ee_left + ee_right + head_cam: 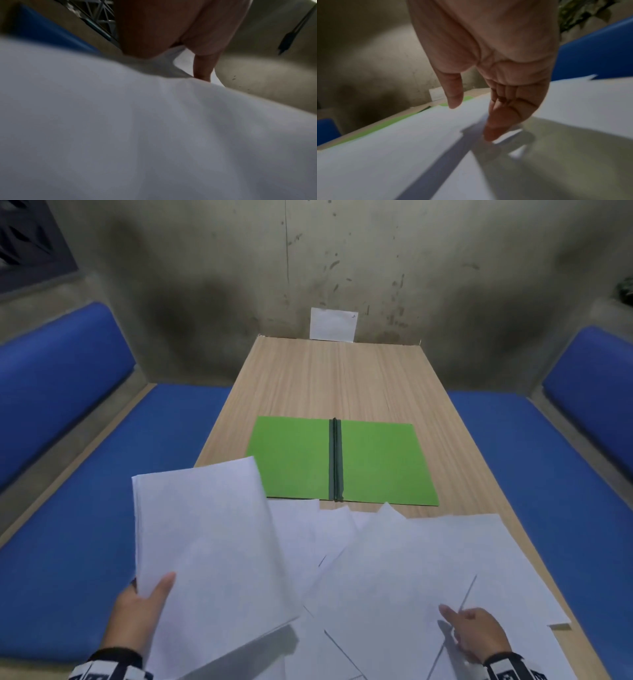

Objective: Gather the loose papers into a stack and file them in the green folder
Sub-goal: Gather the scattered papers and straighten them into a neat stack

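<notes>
A green folder lies open flat on the wooden table, its dark spine in the middle. Nearer to me, several loose white sheets are spread over the table. My left hand grips a thin stack of white papers at its near left corner, thumb on top, and holds it lifted above the table's left side. In the left wrist view this stack fills the picture under the thumb. My right hand rests on the loose sheets, thumb out and fingertips touching the paper.
Blue cushioned benches flank the table on both sides. A small white card leans on the stained concrete wall at the table's far end. A plant shows at the far right.
</notes>
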A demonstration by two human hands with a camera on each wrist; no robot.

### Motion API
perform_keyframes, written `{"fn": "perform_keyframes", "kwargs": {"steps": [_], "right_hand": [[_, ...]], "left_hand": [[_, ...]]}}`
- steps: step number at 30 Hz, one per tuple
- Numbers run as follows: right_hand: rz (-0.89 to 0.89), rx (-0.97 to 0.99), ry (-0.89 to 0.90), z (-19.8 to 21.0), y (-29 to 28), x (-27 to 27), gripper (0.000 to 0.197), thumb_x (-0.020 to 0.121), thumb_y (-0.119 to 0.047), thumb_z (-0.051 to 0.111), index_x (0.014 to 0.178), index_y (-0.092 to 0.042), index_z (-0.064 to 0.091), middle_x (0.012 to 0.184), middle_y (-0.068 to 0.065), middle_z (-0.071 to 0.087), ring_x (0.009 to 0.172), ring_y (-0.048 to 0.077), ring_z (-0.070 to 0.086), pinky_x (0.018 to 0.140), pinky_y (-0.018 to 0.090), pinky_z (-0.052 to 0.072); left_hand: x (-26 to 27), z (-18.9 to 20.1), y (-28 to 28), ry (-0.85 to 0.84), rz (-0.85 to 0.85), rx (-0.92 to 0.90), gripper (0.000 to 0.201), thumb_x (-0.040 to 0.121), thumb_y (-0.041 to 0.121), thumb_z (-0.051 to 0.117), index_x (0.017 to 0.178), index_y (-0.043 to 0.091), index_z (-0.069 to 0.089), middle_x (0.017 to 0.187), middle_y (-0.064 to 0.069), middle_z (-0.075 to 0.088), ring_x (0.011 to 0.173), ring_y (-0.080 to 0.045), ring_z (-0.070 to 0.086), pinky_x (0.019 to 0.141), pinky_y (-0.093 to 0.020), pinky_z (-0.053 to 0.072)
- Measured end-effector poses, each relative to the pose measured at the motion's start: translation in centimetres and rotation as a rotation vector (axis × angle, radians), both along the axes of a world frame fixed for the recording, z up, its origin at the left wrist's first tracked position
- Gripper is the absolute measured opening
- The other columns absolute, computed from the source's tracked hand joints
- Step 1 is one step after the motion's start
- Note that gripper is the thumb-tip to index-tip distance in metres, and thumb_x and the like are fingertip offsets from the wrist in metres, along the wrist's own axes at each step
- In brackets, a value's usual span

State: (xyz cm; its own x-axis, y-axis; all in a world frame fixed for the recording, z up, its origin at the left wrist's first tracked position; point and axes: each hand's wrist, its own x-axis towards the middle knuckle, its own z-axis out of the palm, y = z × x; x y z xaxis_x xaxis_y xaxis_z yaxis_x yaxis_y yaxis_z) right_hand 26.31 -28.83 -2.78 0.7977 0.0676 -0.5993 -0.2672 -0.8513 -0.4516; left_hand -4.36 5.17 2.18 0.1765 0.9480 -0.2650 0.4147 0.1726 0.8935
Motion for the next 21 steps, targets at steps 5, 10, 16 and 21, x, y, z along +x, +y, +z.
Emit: {"fn": "perform_keyframes", "kwargs": {"steps": [5, 10, 16, 21], "right_hand": [[0.034, -0.075, 0.064, 0.1, 1.2, -0.3, 0.042, 0.081, -0.037, 0.063, 0.056, -0.006, 0.049, 0.062, 0.007, 0.051, 0.066, 0.023, 0.050, 0.057, 0.031, 0.034], [-0.101, 0.180, -0.242, -0.1, 2.1, -0.9, 0.009, 0.084, -0.006, 0.053, 0.075, -0.006, 0.052, 0.077, 0.016, 0.056, 0.078, 0.030, 0.053, 0.068, 0.031, 0.035], [-0.055, 0.155, -0.232, 1.5, 0.5, 1.7, 0.018, 0.087, 0.003, 0.037, 0.089, -0.007, 0.052, 0.090, 0.019, 0.055, 0.083, 0.032, 0.048, 0.071, 0.032, 0.033], [0.227, -0.063, 0.037, -0.4, -0.5, 1.7, 0.012, 0.084, -0.003, 0.044, 0.080, -0.009, 0.054, 0.101, 0.017, 0.059, 0.098, 0.028, 0.057, 0.070, 0.027, 0.037]], "left_hand": [[-2.0, -1.9, 0.6, 0.123, 0.012, -0.033, 0.039, 0.083, 0.013, 0.065, 0.114, -0.009, 0.057, 0.116, -0.024, 0.061, 0.113, -0.042, 0.055, 0.097, -0.044, 0.040], [-2.7, -3.9, 0.8, 0.230, -0.034, -0.077, 0.040, 0.079, 0.017, 0.070, 0.109, -0.008, 0.061, 0.112, -0.026, 0.064, 0.108, -0.042, 0.057, 0.095, -0.045, 0.042], [-2.8, -4.9, 1.3, 0.371, -0.116, -0.048, 0.027, 0.079, 0.014, 0.068, 0.098, -0.006, 0.066, 0.100, -0.025, 0.066, 0.087, -0.036, 0.059, 0.082, -0.040, 0.046], [-2.5, -4.7, 1.2, 0.483, -0.128, -0.052, 0.034, 0.080, 0.023, 0.065, 0.102, -0.003, 0.067, 0.108, -0.027, 0.062, 0.093, -0.040, 0.058, 0.087, -0.043, 0.048]]}}
